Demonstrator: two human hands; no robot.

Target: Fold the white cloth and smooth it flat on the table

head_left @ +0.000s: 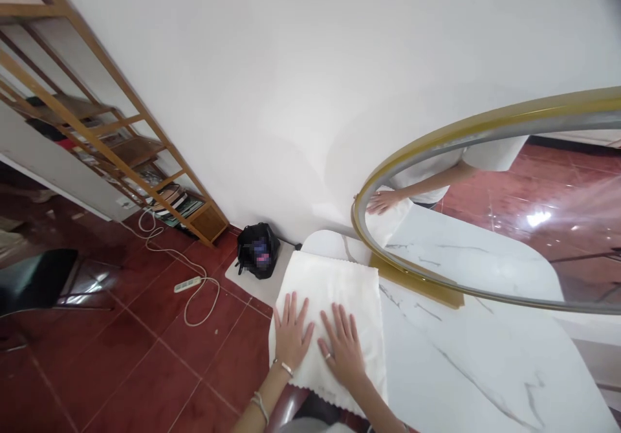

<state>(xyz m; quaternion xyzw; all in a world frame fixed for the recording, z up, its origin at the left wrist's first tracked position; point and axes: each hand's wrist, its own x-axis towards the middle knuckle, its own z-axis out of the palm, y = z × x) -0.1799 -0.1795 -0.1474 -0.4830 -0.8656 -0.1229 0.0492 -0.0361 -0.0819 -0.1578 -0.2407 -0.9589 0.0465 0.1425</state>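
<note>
A white cloth (334,284) with a scalloped edge lies spread over the left end of a white marble-patterned table (451,362). Its near edge hangs at the table's front. My left hand (292,336) rests flat on the cloth's left part, fingers spread, with bracelets at the wrist. To its right, my right hand (343,349) also lies flat on the cloth, its fingers apart and a ring on one of them. Neither hand grips anything.
A gold-rimmed mirror (485,226) stands on the table by the wall. On the red tiled floor are a black bag (258,252), a power strip (187,285) with a looping cable and a black chair (36,281). A wooden shelf (140,151) leans at the left.
</note>
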